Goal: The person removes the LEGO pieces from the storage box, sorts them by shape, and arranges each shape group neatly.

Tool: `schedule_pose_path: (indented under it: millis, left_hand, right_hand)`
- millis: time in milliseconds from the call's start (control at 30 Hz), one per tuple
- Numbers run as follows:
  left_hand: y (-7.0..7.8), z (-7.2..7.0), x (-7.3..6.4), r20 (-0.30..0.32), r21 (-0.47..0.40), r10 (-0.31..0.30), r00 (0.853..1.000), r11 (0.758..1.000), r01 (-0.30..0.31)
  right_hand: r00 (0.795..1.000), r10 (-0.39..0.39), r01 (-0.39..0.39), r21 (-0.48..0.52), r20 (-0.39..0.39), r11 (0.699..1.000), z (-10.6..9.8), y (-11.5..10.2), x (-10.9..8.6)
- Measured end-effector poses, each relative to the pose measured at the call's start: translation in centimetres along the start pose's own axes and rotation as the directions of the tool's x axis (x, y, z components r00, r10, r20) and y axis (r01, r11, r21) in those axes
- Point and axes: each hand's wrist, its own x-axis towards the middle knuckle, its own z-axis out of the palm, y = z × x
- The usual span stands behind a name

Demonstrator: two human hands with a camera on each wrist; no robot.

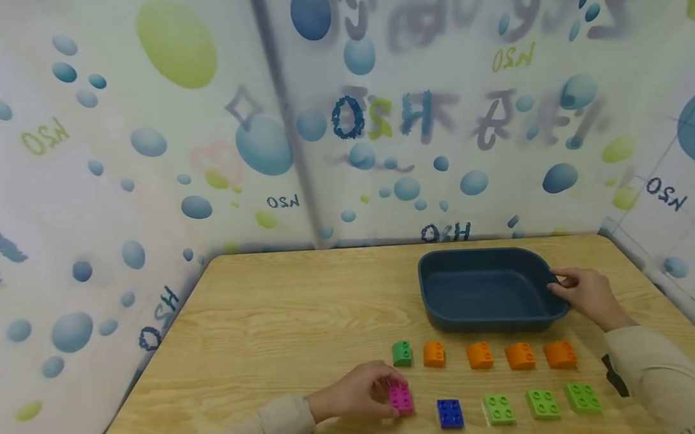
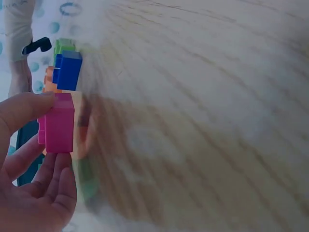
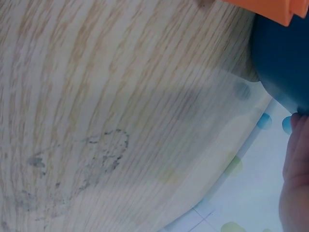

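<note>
My left hand (image 1: 362,393) pinches a pink toy brick (image 1: 400,400) between thumb and fingers at the left end of the front row. In the left wrist view the pink brick (image 2: 60,123) stands clear, studs facing left. My right hand (image 1: 590,296) grips the right rim of a dark blue tray (image 1: 489,324), thumb over the edge. The tray's inside shows nothing in it. To the right of the pink brick lie a blue brick (image 1: 449,414) and several light green bricks (image 1: 542,404). Behind them runs a row with a green brick (image 1: 401,354) and several orange bricks (image 1: 480,355).
The wooden table (image 1: 270,309) carries everything. A patterned curtain (image 1: 379,145) with blue and green dots rises behind its far edge and along both sides. Black straps, one of them a right wrist strap (image 1: 615,375), show at the cuffs.
</note>
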Motion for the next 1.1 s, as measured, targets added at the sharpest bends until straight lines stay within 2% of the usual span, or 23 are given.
schedule_pose_path:
  millis: [233,533,867,1100]
  left_hand:
    - [-0.3,0.6,0.1,-0.031,-0.043,-0.037,0.999,0.998,0.036]
    - [-0.2,1.0,0.6,0.042,-0.119,-0.035,0.999,0.992,0.039]
    - [-0.2,1.1,0.5,0.062,-0.077,-0.011,0.998,0.997,0.016]
    - [-0.4,1.1,0.3,0.062,-0.078,0.012,0.998,0.997,-0.007]
  right_hand:
    - [1.000,0.002,-0.002,-0.001,-0.003,1.000,0.0,0.0,0.1]
    - [1.000,0.001,-0.001,0.007,-0.002,1.000,0.1,0.3,0.1]
    - [1.000,-0.009,0.009,0.001,-0.019,1.000,-0.1,0.3,0.1]
    - [0.999,0.033,-0.033,0.036,0.007,0.999,0.0,0.0,-0.2]
